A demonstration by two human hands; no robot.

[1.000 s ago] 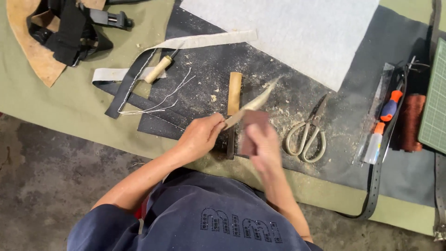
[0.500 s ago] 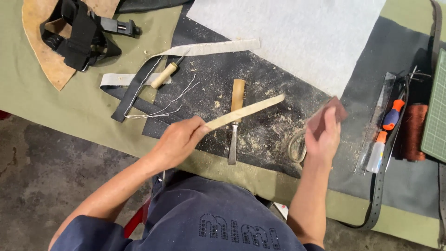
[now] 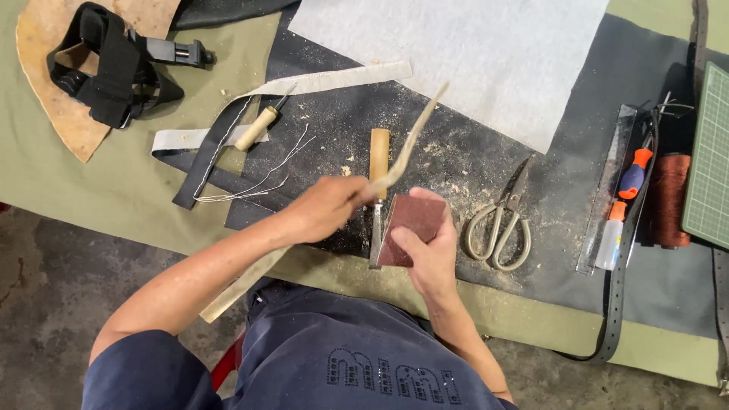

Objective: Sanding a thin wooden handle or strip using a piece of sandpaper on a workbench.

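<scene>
Leather strip (image 3: pixel 410 144) in left hand (image 3: pixel 326 209), sanding block (image 3: pixel 410 228)

My table (image 3: pixel 114 190) wears an olive cloth, with a dark dusty mat (image 3: pixel 531 250) over it. On the mat lie 1 white sheet (image 3: pixel 486 53), scissors (image 3: pixel 500 228) and a wooden-handled tool (image 3: pixel 377 163); a tan leather piece (image 3: pixel 53 106) rests on the cloth.

Left hand (image 3: pixel 326 206) grips a pale leather strip (image 3: pixel 414 133), raised at a slant. Right hand (image 3: pixel 429 247) holds a reddish-brown sanding block (image 3: pixel 410 228) just beside it; scissors (image 3: pixel 501 224) lie near.
</scene>
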